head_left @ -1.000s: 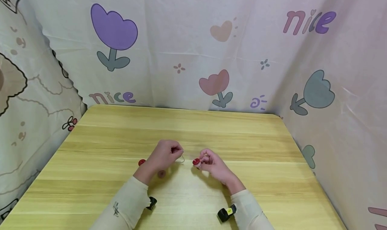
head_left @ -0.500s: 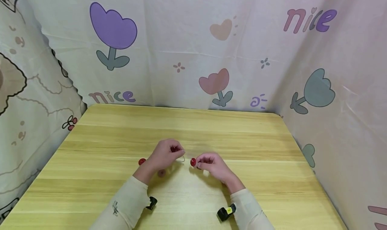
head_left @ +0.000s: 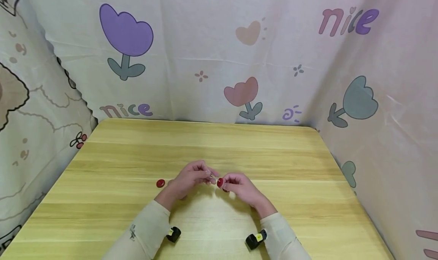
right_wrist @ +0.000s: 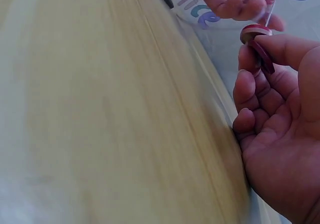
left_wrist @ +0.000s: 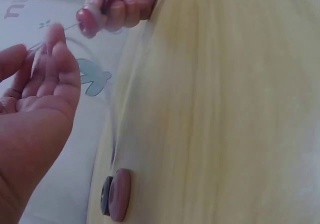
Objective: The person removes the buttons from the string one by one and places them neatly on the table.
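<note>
In the head view my left hand (head_left: pixel 192 179) pinches a thin pale string (left_wrist: pixel 72 26) between thumb and fingers. The string runs taut to the face of a red button (head_left: pixel 220 182). My right hand (head_left: pixel 240 186) holds that button at its edge between thumb and fingertips. A second, darker red button (right_wrist: pixel 263 58) sits just behind it in the same grip, tilted against the first, as the right wrist view shows. The two hands almost meet, left fingertips right by the button. The string's far end inside the left hand is hidden.
Another red button (head_left: pixel 160 183) lies on the wooden table (head_left: pixel 119 214) left of the left hand. Behind the left wrist, a brownish-pink button (left_wrist: pixel 120 195) and a dark one are mostly hidden from the head view. A printed curtain (head_left: pixel 191 32) hangs behind the table.
My left hand has moved right to the red button, its fingers shifting on the string, whose loose loop is now drawn out. The right hand's raised fingers have come down around the buttons.
</note>
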